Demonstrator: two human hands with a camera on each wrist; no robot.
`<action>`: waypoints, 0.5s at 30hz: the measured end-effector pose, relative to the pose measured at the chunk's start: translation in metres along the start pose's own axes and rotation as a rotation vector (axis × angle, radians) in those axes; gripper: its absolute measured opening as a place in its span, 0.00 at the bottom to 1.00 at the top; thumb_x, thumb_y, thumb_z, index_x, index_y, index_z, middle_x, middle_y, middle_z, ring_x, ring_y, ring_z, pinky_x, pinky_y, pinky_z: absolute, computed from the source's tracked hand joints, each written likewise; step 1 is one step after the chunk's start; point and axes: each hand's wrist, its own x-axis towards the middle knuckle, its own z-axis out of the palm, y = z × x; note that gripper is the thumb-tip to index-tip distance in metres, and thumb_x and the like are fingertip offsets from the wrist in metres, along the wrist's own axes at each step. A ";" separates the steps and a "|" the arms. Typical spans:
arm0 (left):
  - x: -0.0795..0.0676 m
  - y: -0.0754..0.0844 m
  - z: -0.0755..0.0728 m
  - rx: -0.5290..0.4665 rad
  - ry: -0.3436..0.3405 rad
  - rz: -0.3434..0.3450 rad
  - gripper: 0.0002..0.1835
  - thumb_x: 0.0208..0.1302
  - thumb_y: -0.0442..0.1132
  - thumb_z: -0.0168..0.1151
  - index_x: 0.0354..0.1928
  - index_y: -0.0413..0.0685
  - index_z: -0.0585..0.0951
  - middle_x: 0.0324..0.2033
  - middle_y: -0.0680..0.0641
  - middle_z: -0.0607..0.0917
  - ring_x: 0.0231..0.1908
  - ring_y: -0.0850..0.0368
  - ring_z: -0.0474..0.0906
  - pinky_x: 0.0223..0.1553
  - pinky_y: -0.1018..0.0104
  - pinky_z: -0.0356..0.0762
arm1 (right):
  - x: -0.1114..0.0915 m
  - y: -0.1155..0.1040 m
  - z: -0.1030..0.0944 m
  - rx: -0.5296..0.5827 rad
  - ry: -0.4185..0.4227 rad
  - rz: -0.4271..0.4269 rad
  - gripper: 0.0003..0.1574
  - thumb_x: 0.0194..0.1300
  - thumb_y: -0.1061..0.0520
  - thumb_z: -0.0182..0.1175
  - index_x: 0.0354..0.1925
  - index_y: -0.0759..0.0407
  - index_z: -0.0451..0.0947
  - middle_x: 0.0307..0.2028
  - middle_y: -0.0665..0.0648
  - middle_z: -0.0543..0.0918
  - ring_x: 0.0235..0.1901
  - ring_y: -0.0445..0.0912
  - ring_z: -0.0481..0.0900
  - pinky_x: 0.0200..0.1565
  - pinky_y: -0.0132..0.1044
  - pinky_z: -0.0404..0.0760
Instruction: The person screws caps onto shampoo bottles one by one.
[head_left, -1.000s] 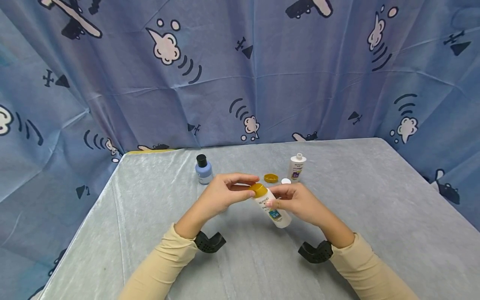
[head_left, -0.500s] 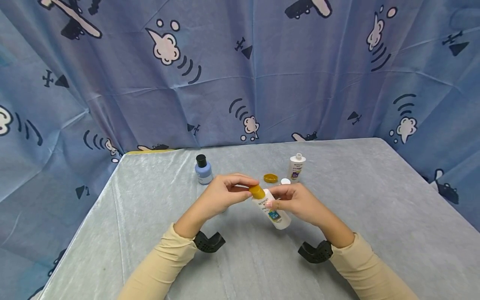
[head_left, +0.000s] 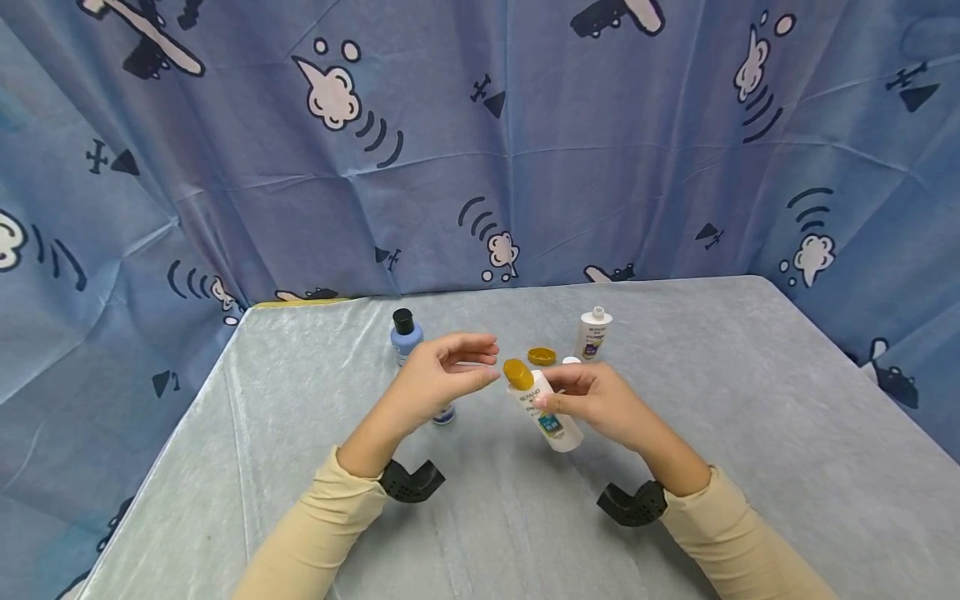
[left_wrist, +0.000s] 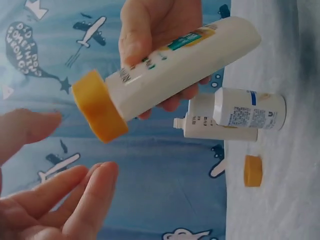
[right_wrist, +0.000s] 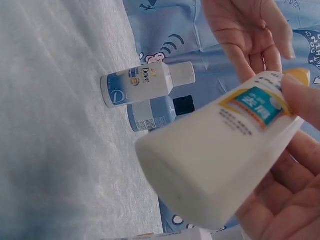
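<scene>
My right hand (head_left: 600,402) grips a white shampoo bottle (head_left: 556,423) by its middle, thumb across the front label. Tilted to the upper left, the bottle wears a yellow cap (head_left: 518,374). In the left wrist view this cap (left_wrist: 100,107) sits slightly askew on the bottle's end. My left hand (head_left: 438,377) is just left of the cap, apart from it, thumb and fingers spread with nothing between them. The right wrist view shows the bottle's base (right_wrist: 185,185) close up, with the left hand (right_wrist: 250,37) behind its cap end.
A blue bottle with black cap (head_left: 406,335) stands at the back left. A white-and-blue Dove bottle (right_wrist: 137,85) is mostly hidden behind my left hand in the head view. Back right are an uncapped white bottle (head_left: 593,333), a loose yellow cap (head_left: 542,357) and another white bottle (left_wrist: 250,109).
My left hand has let go of the yellow cap and drawn back to the left, its fingers spreading. The right hand keeps hold of the shampoo bottle, which has shifted only slightly.
</scene>
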 end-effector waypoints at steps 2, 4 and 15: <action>-0.001 0.001 0.002 0.020 0.030 -0.045 0.24 0.60 0.39 0.71 0.59 0.45 0.80 0.53 0.45 0.85 0.53 0.52 0.83 0.53 0.63 0.83 | 0.000 -0.001 0.000 -0.006 0.009 -0.001 0.22 0.64 0.61 0.66 0.54 0.72 0.79 0.46 0.68 0.85 0.39 0.37 0.83 0.43 0.33 0.85; -0.001 0.001 0.005 0.028 0.048 -0.071 0.24 0.57 0.41 0.74 0.56 0.46 0.82 0.50 0.46 0.87 0.50 0.55 0.84 0.51 0.64 0.84 | 0.000 -0.001 0.000 -0.012 0.014 -0.006 0.22 0.64 0.61 0.66 0.54 0.73 0.79 0.45 0.68 0.85 0.38 0.37 0.83 0.43 0.33 0.85; 0.001 -0.007 0.018 0.117 0.083 -0.071 0.24 0.55 0.47 0.76 0.53 0.48 0.85 0.45 0.48 0.89 0.46 0.59 0.85 0.48 0.64 0.83 | 0.000 0.000 0.005 -0.045 0.018 -0.011 0.21 0.64 0.61 0.66 0.53 0.72 0.80 0.43 0.67 0.86 0.39 0.41 0.83 0.41 0.34 0.85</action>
